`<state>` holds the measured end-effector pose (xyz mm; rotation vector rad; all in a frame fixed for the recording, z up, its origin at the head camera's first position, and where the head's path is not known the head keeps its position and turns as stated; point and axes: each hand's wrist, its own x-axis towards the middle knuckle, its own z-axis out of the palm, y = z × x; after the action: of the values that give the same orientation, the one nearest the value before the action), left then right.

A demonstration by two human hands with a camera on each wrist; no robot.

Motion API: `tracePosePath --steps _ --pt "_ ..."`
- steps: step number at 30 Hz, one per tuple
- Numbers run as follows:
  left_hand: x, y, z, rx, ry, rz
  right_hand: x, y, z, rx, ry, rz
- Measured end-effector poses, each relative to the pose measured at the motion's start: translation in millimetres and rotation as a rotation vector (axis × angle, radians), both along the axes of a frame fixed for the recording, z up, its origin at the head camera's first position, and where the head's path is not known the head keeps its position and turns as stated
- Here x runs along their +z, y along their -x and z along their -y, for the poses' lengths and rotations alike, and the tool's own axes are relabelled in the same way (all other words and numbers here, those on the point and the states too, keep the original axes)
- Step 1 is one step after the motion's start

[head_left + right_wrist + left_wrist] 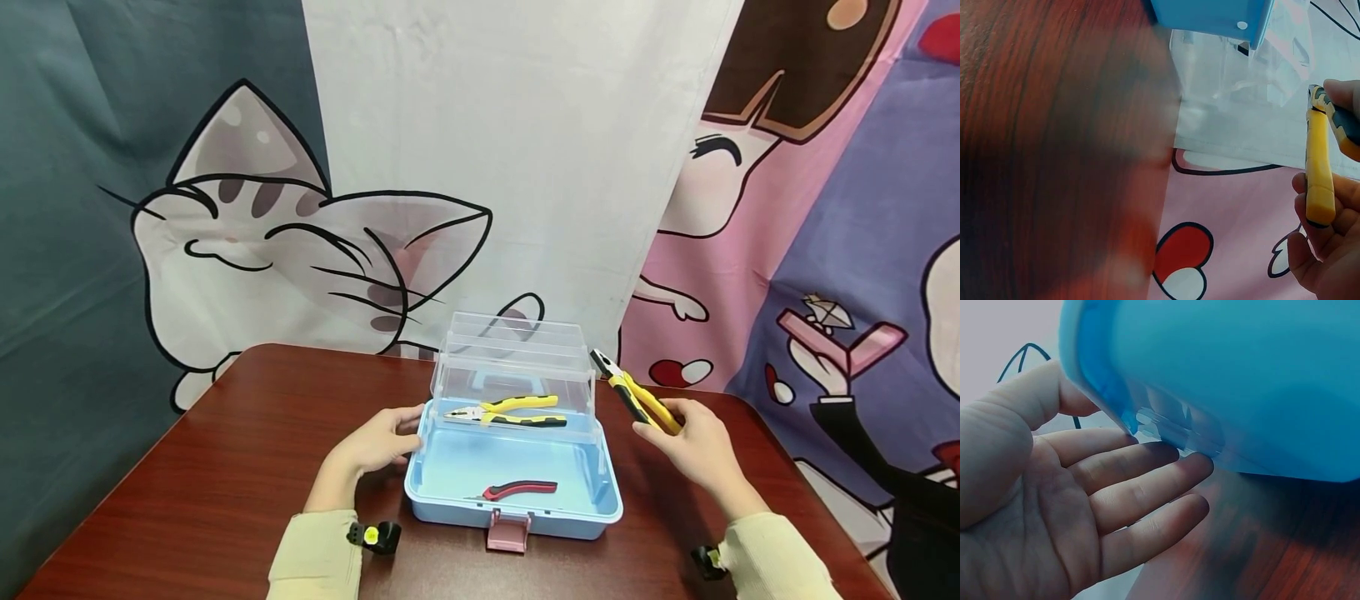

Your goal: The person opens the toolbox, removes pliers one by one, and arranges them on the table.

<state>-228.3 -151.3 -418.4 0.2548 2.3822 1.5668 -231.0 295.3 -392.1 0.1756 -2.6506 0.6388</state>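
Observation:
My left hand [378, 442] is at the left side of a light-blue toolbox [513, 528]. In the left wrist view its fingers [1147, 494] are extended against the outer wall, with the thumb near the rim. My right hand [697, 442] grips pliers [633, 393] by their yellow-and-black handles, jaws pointing up and left, just right of the toolbox. Yellow-and-black pliers [517, 405] with a silver head lie toward the back of the box. A small tool with red-and-black handles [522, 488], like small pliers, lies on its floor near the front.
The toolbox's clear lid [517, 337] stands raised at the back, and its pink latch [508, 532] hangs open at the front. A dark red wooden table [247, 467] supports the box. Behind it hangs a printed cloth [525, 125] with cartoon figures.

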Motion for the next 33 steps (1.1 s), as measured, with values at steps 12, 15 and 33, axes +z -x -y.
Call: tracePosePath --steps 12,15,33 --pt "0.7 -1.5 -1.5 0.011 0.006 0.006 -4.1 -3.8 -3.5 0.007 -0.011 0.085" --pt "1.2 -1.5 -1.2 0.012 0.008 0.005 -5.8 -4.2 -4.4 0.005 -0.017 0.093" --pt "1.2 -0.6 0.1 0.005 0.002 0.007 -16.1 -1.5 -13.9 -0.011 -0.062 0.139"
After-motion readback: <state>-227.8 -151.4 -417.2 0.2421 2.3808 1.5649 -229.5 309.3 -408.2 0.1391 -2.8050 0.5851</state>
